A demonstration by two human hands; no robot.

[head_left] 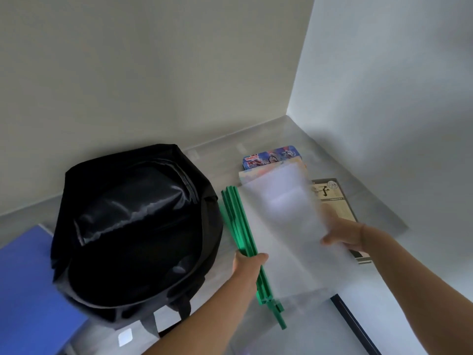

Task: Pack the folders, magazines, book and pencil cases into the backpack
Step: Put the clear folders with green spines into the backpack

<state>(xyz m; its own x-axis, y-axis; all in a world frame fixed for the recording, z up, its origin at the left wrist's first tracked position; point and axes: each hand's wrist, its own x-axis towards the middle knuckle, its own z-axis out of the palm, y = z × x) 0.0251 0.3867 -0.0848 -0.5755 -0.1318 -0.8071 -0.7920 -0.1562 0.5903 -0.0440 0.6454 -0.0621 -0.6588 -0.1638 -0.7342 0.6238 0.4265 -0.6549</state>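
Beside the open backpack (133,226), left hand (247,265) fingers gripping green-spined folders (286,226), right hand (343,235) seemingly clasping their edge.

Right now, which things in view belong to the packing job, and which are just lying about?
For the job:
backpack, open
clear folders with green spines, held by left hand and right hand
pencil case
book

Lying about:
blue board left of the backpack
dark strip at the lower right
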